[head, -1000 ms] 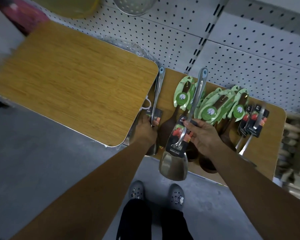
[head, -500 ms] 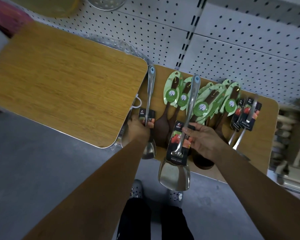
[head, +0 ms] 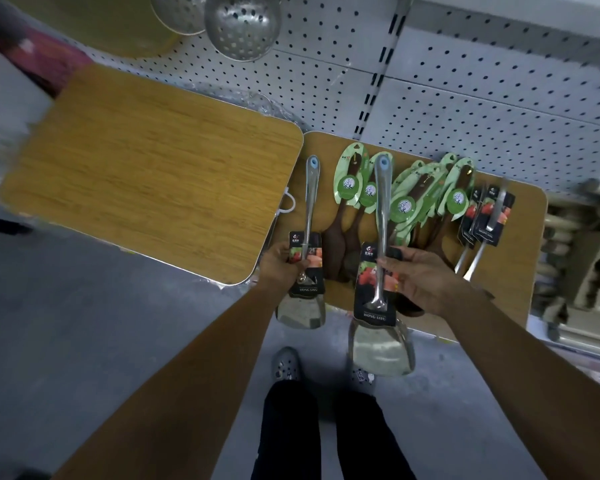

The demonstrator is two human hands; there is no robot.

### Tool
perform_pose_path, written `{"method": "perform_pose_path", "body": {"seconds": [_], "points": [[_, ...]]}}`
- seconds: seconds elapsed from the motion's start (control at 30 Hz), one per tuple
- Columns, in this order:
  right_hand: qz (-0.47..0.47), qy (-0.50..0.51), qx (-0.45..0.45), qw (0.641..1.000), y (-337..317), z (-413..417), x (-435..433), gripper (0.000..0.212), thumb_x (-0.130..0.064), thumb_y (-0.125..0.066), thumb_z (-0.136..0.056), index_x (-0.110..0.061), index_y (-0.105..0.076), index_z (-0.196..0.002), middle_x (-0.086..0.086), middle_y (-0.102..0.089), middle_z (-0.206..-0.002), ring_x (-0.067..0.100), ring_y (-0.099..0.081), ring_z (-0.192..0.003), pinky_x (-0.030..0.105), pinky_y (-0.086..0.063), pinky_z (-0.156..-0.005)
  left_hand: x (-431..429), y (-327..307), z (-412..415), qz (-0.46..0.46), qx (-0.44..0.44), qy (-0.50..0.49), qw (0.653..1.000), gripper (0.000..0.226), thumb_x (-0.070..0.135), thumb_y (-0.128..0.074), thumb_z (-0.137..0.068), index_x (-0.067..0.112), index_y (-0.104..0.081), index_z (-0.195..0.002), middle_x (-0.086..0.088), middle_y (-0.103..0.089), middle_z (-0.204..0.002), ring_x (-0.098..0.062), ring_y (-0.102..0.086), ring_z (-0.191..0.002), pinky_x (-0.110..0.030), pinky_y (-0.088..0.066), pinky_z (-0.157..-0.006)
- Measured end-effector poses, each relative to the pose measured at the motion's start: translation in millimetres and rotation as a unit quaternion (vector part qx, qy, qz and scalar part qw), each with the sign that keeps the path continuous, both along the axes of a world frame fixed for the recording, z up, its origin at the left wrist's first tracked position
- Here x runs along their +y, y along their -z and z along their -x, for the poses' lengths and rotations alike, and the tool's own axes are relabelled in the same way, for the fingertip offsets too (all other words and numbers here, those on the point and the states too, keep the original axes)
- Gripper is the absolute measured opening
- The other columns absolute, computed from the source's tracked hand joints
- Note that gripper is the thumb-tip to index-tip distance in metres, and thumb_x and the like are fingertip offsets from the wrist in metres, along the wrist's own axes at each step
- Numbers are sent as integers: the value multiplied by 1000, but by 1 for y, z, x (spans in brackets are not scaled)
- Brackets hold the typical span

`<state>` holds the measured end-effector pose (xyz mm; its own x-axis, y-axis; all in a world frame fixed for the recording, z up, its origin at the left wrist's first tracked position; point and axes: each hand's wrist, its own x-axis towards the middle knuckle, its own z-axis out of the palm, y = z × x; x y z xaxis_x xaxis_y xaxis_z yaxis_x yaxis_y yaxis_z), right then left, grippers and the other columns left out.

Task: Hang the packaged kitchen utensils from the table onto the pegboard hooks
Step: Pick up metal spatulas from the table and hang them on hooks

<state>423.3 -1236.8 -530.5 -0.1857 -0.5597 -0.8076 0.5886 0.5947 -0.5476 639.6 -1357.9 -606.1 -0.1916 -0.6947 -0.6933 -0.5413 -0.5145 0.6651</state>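
Right hand (head: 426,278) clamps one steel spatula (head: 381,202) at its card, blade hanging past the table (head: 520,271) edge. Left hand (head: 279,263) grips a second spatula (head: 310,188). Between the grips lie green-packed wooden spoons (head: 347,188). More carded utensils (head: 489,216) sit beyond the right grip. The pegboard (head: 482,109) rises behind.

The left hand (head: 281,265) has drawn its spatula (head: 305,237) toward the person, blade now past the table (head: 520,271) edge.

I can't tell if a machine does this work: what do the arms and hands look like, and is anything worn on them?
They are a person's. The left hand and right hand are bare: no gloves, no rings or watch visible. The left forearm and right forearm are uncovered, with no sleeves in view.
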Motion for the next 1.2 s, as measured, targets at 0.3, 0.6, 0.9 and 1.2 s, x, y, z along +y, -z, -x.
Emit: {"method": "perform_pose_path", "body": {"seconds": [0.3,0.6,0.9,1.2], "points": [[22,32,37,999,-73,-14,54,33,8,-63,-88,12,-60,-121,20,-67,-100,20,-68,-71,30,-60,-60,45,-73,-31,-25,78,0,997,43,-4,-81,-71,5,-60,-107,-12,-71,-99,-26,-70,-93,-29,-59,-69],[44,67,169,982,-164,-25,120,32,7,-70,-83,4,-65,-115,25,-69,-117,36,-66,-98,59,-54,-91,81,-174,-31,35,151,68,986,49,-6,-78,-75,13,-59,-116,6,-74,-86,-12,-69,-83,-32,-57,-76],[53,185,246,950,-226,-32,228,25,5,-73,-80,-1,-72,-105,20,-75,-102,36,-71,-89,52,-59,-83,128,-247,-8,26,232,177,956,47,3,-77,-79,25,-59,-117,-1,-76,-105,-23,-72,-98,-50,-57,-84],[90,267,296,913,-273,-24,357,28,8,-71,-80,1,-71,-107,23,-75,-100,37,-71,-89,52,-58,-83,223,-324,49,64,301,242,920,44,-8,-71,-80,18,-58,-112,3,-77,-93,-16,-74,-86,-24,-60,-66]]}}
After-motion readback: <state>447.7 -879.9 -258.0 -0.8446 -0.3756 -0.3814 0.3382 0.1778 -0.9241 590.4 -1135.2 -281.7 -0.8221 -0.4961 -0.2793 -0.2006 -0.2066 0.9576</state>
